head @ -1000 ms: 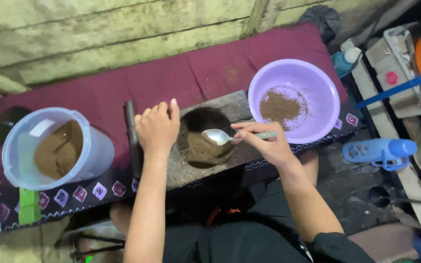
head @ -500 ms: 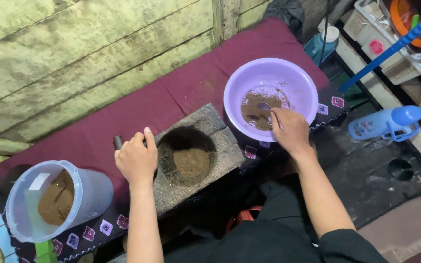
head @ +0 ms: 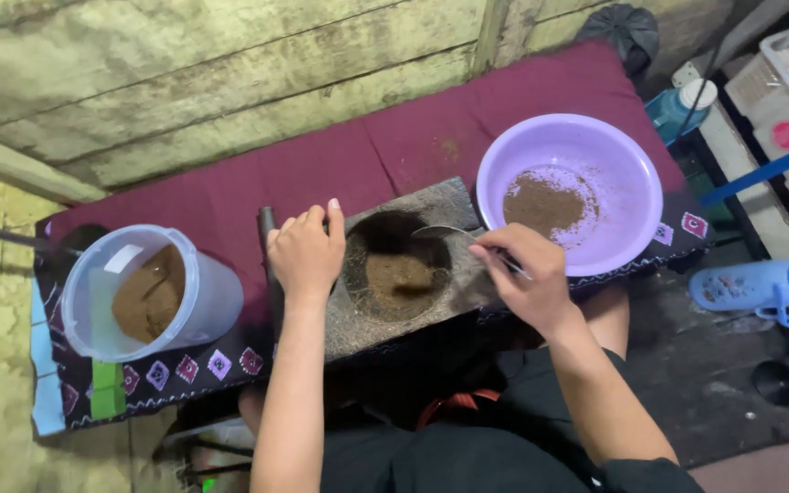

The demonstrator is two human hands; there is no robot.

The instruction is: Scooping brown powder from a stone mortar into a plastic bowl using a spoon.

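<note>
A grey stone mortar block (head: 449, 208) sits on a maroon cloth (head: 394, 151), its round hollow holding brown powder (head: 396, 277). My left hand (head: 306, 253) rests on the block's left edge, fingers curled over it, beside a dark bar (head: 269, 239). My right hand (head: 530, 274) grips a metal spoon (head: 442, 232) whose bowl hovers over the hollow's right rim. A purple plastic bowl (head: 627, 173) to the right holds more brown powder (head: 545, 203).
A clear plastic tub (head: 207, 297) with brown powder stands at the left on the patterned cloth edge. A wooden plank wall (head: 184, 73) runs behind. A blue bottle (head: 760, 288) lies on the dark floor at right; boxes and a capped bottle (head: 678, 110) sit beyond.
My right hand has carried the spoon from the purple bowl back to the mortar hollow. The left hand has stayed on the block. The camera view has shifted.
</note>
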